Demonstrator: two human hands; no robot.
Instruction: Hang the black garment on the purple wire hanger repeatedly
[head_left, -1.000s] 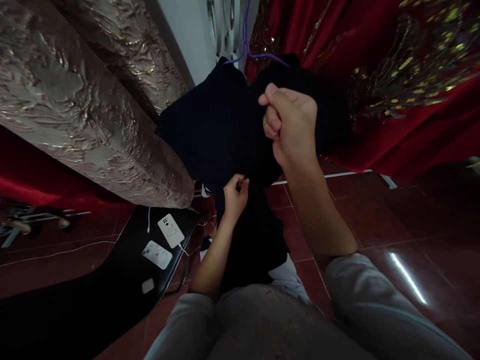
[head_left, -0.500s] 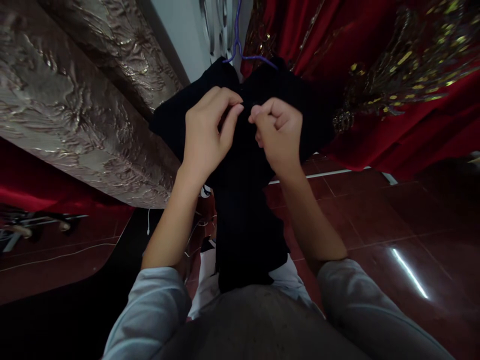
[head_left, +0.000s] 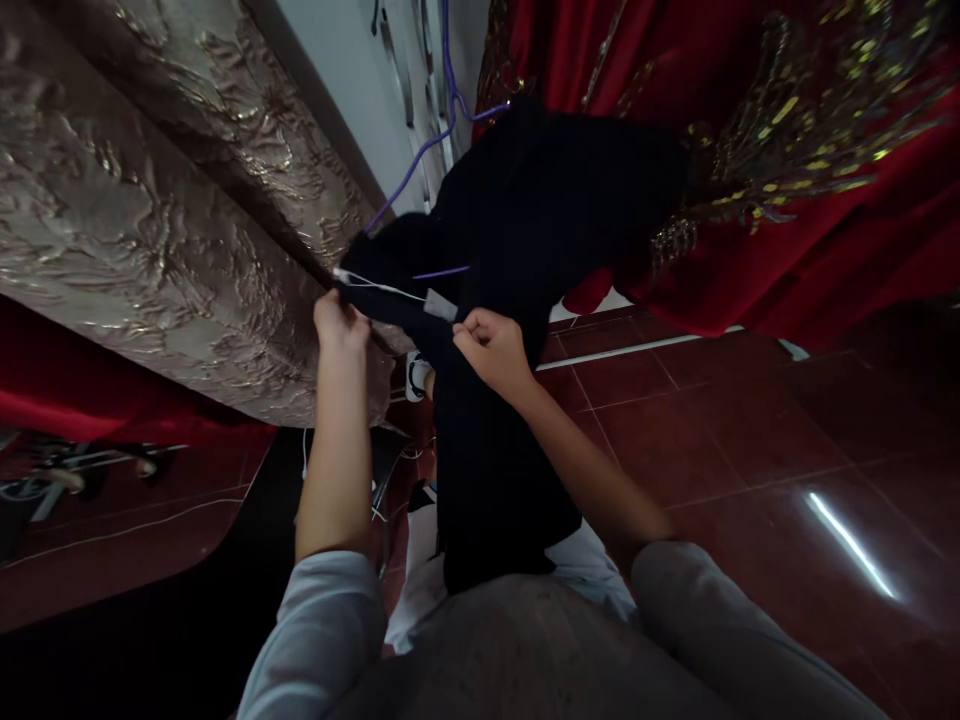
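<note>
A dark garment (head_left: 495, 430), black or very dark navy, hangs on a purple wire hanger (head_left: 416, 160) and reaches down to my lap. My left hand (head_left: 342, 322) has closed on the garment's left part, drawing it out to the left. With the fingers pinched, my right hand (head_left: 495, 350) holds the garment's front edge near the middle. A small white tag (head_left: 441, 305) lies on the fabric just above the right fingertips, on a white string (head_left: 382, 285) running toward the left hand. The inside of the garment shows, with a bit of purple hanger wire.
Beige textured cloth (head_left: 150, 230) hangs at the left. On the right hangs red fabric with gold sequins (head_left: 795, 130). A white metal bar (head_left: 622, 352) runs low above the red tiled floor (head_left: 697, 430). Thin cables lie near a black surface (head_left: 187, 570) at lower left.
Both hands have come down and left, the left one farther out. The garment's left side is pulled open, the hanger has tilted, and the white tag and string now show.
</note>
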